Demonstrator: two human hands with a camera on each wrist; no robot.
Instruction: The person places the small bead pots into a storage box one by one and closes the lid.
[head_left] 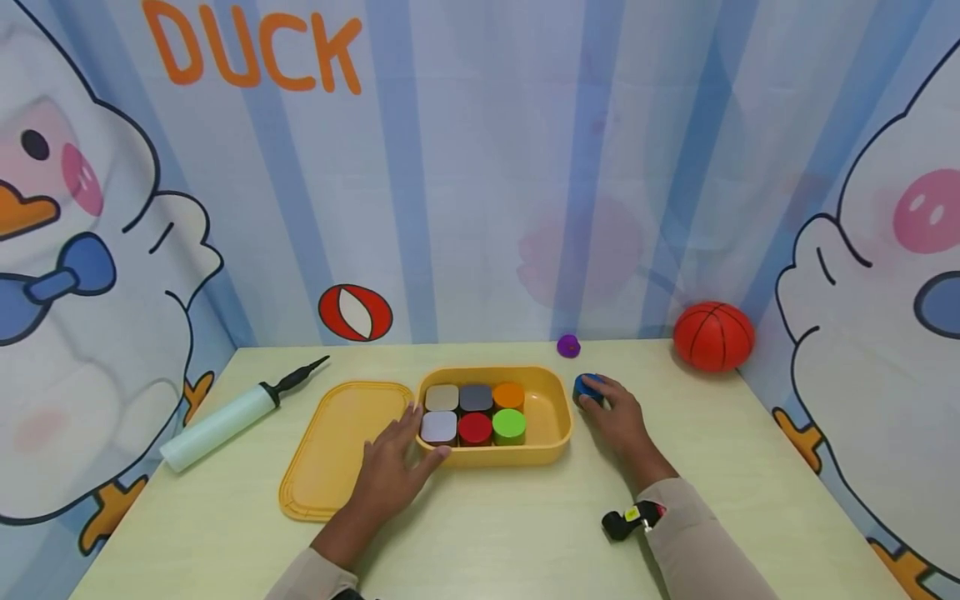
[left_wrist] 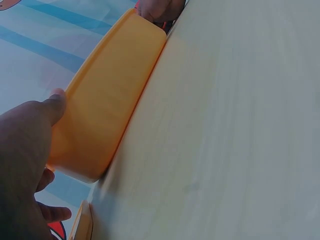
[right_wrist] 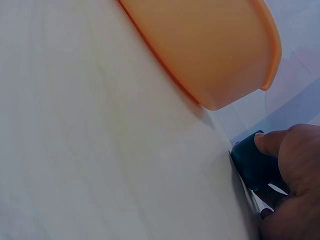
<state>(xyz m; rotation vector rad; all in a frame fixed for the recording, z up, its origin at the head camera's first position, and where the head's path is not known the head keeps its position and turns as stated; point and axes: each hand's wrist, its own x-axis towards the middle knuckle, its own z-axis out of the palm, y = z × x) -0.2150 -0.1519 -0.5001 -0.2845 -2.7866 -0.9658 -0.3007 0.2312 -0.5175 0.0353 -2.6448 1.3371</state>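
Observation:
A yellow open box [head_left: 551,454] sits on the table with several small blocks in its left and middle part: beige [head_left: 442,397], dark grey [head_left: 476,397], orange [head_left: 508,396], pale lilac [head_left: 439,427], red [head_left: 476,429] and bright green [head_left: 509,427]. My left hand [head_left: 392,462] touches the left end of the box, fingers spread and thumb at the front rim; the thumb [left_wrist: 57,105] shows against the wall in the left wrist view. Right of the box, my right hand [head_left: 618,421] pinches a blue cylinder [right_wrist: 252,161] between thumb and fingers, low at the table.
A yellow lid [head_left: 333,450] lies flat left of the box. Farther left is a pale green hand pump [head_left: 225,425] with a black nozzle. A small purple object [head_left: 568,346] and a red ball [head_left: 714,337] are along the back edge, by the curtain [head_left: 487,167].

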